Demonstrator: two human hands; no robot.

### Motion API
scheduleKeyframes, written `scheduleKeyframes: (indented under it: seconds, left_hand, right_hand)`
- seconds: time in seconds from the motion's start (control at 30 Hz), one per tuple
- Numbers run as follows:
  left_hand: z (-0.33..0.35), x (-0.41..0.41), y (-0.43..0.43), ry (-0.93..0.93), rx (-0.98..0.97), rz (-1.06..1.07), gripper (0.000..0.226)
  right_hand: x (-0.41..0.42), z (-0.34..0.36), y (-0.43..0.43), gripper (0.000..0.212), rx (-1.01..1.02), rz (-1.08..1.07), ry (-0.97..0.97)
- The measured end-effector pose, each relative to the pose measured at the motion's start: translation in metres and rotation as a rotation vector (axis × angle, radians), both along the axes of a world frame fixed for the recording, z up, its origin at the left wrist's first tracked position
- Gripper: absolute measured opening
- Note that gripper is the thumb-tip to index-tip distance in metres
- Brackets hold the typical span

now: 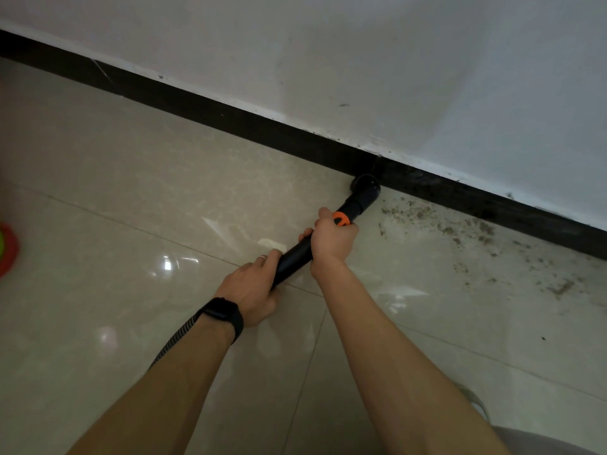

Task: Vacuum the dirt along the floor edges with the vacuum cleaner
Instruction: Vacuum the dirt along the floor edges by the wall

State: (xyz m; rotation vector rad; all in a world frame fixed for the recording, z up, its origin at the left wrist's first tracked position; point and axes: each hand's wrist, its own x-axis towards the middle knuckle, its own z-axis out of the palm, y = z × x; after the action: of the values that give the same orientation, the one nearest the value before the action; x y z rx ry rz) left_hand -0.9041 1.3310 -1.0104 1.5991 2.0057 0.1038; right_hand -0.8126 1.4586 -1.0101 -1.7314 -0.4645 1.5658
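Note:
A black vacuum wand (294,257) with an orange collar (341,219) runs from my hands up to the wall. Its round black nozzle (365,186) presses against the dark baseboard (230,113) where floor meets wall. My right hand (333,239) grips the wand just behind the orange collar. My left hand (253,287), with a black watch on the wrist, holds the wand's lower end. Brown dirt (466,231) lies scattered on the glossy beige tiles to the right of the nozzle, along the baseboard. A striped hose (177,336) trails down beneath my left forearm.
A scuffed white wall (394,60) rises above the baseboard. A red and green object (8,254) sits at the left edge of the floor. The tiles (131,192) left of the nozzle look clean. Grey fabric (525,438) shows at the bottom right.

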Motion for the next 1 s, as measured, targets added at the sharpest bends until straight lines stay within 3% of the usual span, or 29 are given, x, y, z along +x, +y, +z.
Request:
scheduleKeyframes:
  seconds: [0.2, 0.57, 1.0]
  left_hand:
    - [0.002, -0.016, -0.019, -0.028, 0.004, 0.01, 0.046]
    - [-0.002, -0.019, -0.09, 0.041, -0.035, -0.25, 0.048]
    - [-0.007, 0.006, -0.066, 0.074, 0.023, -0.277, 0.055]
  right_hand:
    - [-0.016, 0.005, -0.016, 0.028, -0.028, 0.05, -0.01]
    - [0.02, 0.0, -0.115, 0.024, -0.091, -0.153, 0.011]
    - [0.039, -0.001, -0.088, 0.023, -0.034, -0.186, 0.046]
